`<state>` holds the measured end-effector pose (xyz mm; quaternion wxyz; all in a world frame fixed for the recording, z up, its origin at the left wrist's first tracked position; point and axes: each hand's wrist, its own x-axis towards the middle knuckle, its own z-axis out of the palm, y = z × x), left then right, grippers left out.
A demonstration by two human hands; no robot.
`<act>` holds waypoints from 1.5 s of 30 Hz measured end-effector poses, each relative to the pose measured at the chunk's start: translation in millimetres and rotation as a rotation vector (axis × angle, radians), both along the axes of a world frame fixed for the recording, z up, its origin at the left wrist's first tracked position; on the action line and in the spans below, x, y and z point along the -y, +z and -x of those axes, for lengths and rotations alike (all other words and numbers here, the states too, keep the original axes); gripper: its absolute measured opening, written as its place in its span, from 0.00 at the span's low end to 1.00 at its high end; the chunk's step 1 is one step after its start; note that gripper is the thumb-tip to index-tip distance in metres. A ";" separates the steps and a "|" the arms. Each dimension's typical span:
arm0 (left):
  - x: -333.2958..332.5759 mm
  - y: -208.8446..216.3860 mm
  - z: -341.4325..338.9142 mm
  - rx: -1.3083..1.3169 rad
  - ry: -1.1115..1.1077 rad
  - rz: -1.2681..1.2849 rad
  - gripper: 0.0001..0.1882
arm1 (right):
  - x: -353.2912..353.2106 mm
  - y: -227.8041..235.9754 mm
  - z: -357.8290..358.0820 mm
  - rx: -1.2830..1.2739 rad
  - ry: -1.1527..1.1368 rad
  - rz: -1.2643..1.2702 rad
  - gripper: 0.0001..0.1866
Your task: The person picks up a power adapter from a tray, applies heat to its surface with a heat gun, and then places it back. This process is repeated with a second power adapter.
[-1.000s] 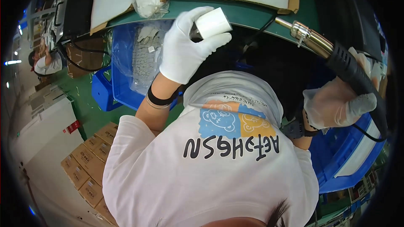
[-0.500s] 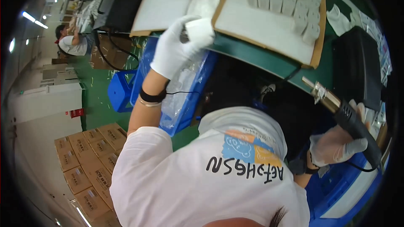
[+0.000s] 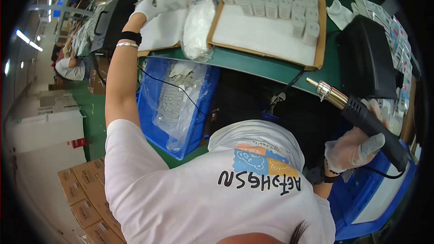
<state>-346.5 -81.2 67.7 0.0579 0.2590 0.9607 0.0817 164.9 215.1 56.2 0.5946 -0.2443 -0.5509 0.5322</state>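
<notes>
My left hand [image 3: 151, 8], in a white glove, reaches out over the left cardboard tray [image 3: 156, 34]. Its thumb and finger are curled round a small white plastic piece [image 3: 168, 4], whose outline blurs into the pale parts behind. My right hand [image 3: 355, 149], in a thin translucent glove, grips the black handle of a heat gun [image 3: 373, 124]. The gun's metal nozzle points up and left, over the table edge. Some of the right fingers are hidden behind the handle. Rows of translucent plastic cups [image 3: 275, 4] fill the far part of the right cardboard tray [image 3: 253, 31].
A clear plastic bag [image 3: 199, 27] lies between the trays on the green table [image 3: 253, 63]. A blue bin [image 3: 181, 147] with bagged parts stands below. On the right are a black box [image 3: 368, 58] and another blue bin [image 3: 348, 203]. A co-worker [image 3: 70, 65] sits far left.
My left hand has moved left and away with the white piece, from beside the plastic bag to the left tray. My right hand keeps hold of the heat gun. The view has shifted slightly.
</notes>
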 end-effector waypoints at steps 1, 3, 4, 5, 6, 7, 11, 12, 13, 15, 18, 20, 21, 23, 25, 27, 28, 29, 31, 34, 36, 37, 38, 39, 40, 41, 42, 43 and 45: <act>-3.4 -2.4 1.8 0.013 -0.022 -0.001 0.29 | -1.2 0.2 -1.4 0.002 -0.006 -0.001 0.31; -2.4 -2.0 7.8 -0.062 -0.074 0.023 0.32 | -3.9 0.3 -3.5 0.013 -0.031 0.003 0.31; 3.1 -6.4 12.9 -0.051 -0.096 0.027 0.32 | -3.5 0.2 -2.1 -0.003 -0.027 0.013 0.31; 11.7 -12.9 16.5 -0.053 -0.097 -0.113 0.31 | -3.4 0.0 -0.5 -0.020 -0.022 0.022 0.31; 22.8 -18.1 20.3 -0.053 -0.091 -0.251 0.30 | -4.5 -0.4 0.0 -0.039 -0.010 0.033 0.31; 34.4 -17.7 25.0 -0.047 -0.101 -0.248 0.30 | -7.7 -0.6 -0.2 -0.035 -0.021 0.037 0.31; 22.0 -5.0 7.3 -0.220 0.017 -0.114 0.26 | -16.7 -1.1 1.6 -0.075 0.032 0.020 0.31; 1.0 8.0 -12.6 -0.319 0.072 -0.177 0.25 | -17.5 -3.1 2.0 -0.075 0.007 0.008 0.32; -22.3 22.6 -39.9 -0.313 -0.031 -0.276 0.24 | -18.0 -4.0 1.3 -0.076 -0.009 -0.003 0.32; -79.8 33.1 -96.7 -0.167 -0.242 -0.459 0.24 | -17.8 -4.8 -0.4 -0.054 -0.040 -0.024 0.32; -126.5 33.1 -164.4 -0.121 -0.448 -0.355 0.25 | -15.7 -9.3 2.1 -0.057 0.023 -0.027 0.32; -146.3 18.8 -178.2 -0.155 -0.506 -0.286 0.25 | -13.2 -7.3 3.7 -0.061 0.022 -0.039 0.32; -151.5 12.7 -179.2 -0.191 -0.564 -0.216 0.26 | -13.0 -6.7 3.8 -0.067 0.022 -0.049 0.31; -158.2 -3.2 -172.7 -0.259 -0.609 -0.212 0.24 | -13.3 -6.8 -0.4 -0.062 0.006 -0.062 0.31; -163.4 -13.1 -168.9 -0.411 -0.681 -0.194 0.22 | -13.7 -8.5 -4.9 -0.065 0.028 -0.020 0.31; -162.3 -17.2 -167.8 -0.377 -0.634 -0.208 0.20 | -14.7 -10.3 -7.6 -0.064 0.036 0.006 0.32; -160.9 -18.0 -168.6 -0.346 -0.581 -0.222 0.19 | -16.2 -11.3 -7.5 -0.103 0.113 0.035 0.32; -158.8 -18.9 -169.5 -0.316 -0.526 -0.236 0.19 | -17.8 -12.3 -6.8 -0.142 0.192 0.064 0.33; -152.4 -21.3 -172.2 -0.268 -0.503 -0.255 0.19 | -19.8 -12.4 -5.5 -0.179 0.270 0.097 0.33; -142.6 -24.6 -177.3 -0.180 -0.444 -0.297 0.19 | -22.1 -8.7 -1.8 -0.178 0.417 0.053 0.28; -140.2 -27.8 -180.4 -0.167 -0.376 -0.282 0.20 | -20.3 -6.7 1.8 -0.151 0.406 0.033 0.28; -139.4 -27.8 -182.1 -0.161 -0.341 -0.276 0.21 | -19.1 -5.5 3.9 -0.126 0.394 0.009 0.28; -138.6 -26.3 -183.9 -0.159 -0.341 -0.277 0.21 | -18.5 -5.0 4.9 -0.101 0.382 -0.015 0.29; -137.9 -24.3 -185.2 -0.184 -0.338 -0.286 0.22 | -18.3 -5.1 5.0 -0.099 0.381 -0.015 0.29; -138.4 -21.2 -186.8 -0.208 -0.336 -0.296 0.23 | -18.3 -5.4 4.8 -0.114 0.398 -0.028 0.30; -139.6 -18.9 -187.3 -0.233 -0.334 -0.305 0.24 | -18.6 -6.0 4.4 -0.130 0.414 -0.041 0.30; -140.0 -17.7 -187.2 -0.231 -0.334 -0.305 0.24 | -18.4 -6.5 4.1 -0.145 0.432 -0.054 0.31; -140.7 -16.7 -186.9 -0.238 -0.358 -0.288 0.25 | -18.9 -7.3 3.3 -0.144 0.432 -0.054 0.31; -142.4 -15.4 -186.0 -0.253 -0.406 -0.252 0.27 | -21.4 -9.6 0.9 -0.128 0.432 -0.096 0.32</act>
